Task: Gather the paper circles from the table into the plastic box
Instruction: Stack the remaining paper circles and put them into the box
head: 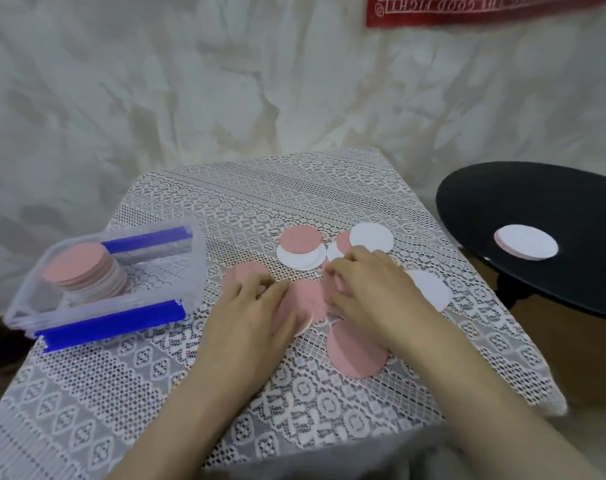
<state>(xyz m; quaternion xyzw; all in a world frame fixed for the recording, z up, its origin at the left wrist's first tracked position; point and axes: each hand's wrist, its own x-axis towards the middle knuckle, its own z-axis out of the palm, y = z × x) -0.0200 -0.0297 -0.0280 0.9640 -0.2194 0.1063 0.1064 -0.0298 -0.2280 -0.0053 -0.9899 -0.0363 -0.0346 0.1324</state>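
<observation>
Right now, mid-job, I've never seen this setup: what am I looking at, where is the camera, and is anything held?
There is no machine: a person works with two bare hands. The one picture comes from a camera worn on their head, looking forward and down. The left hand and the right hand both rest on pink and white paper circles scattered on the lace-covered table. Whether the fingers grip one, I cannot tell. At the left, the clear plastic box already holds a stack of circles. A small pile lies on a black round surface at the right.
</observation>
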